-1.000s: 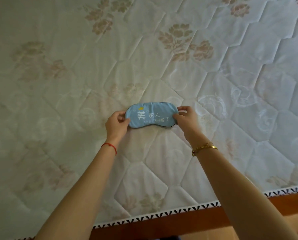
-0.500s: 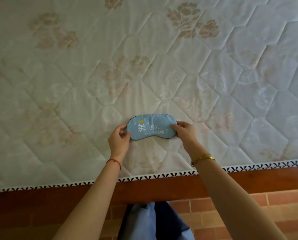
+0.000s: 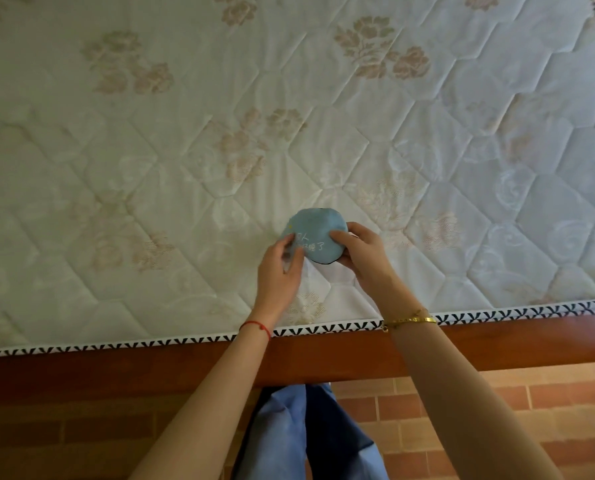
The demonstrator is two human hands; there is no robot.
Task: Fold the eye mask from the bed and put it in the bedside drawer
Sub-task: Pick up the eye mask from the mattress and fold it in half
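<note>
Currently both hands pinch the eye mask (image 3: pixel 315 237) on the mattress (image 3: pixel 185 150). Left hand (image 3: pixel 280 271) grips its left end, right hand (image 3: pixel 360 254) its right; mask bunched.

A second ago I held the eye mask (image 3: pixel 312 237) flat and spread; now my left hand (image 3: pixel 279 271) has brought its end toward my right hand (image 3: pixel 360 252), bunching it rounder.

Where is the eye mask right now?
Head view, centre: the eye mask is on the mattress near its front edge, held between the left hand and right hand.
</note>
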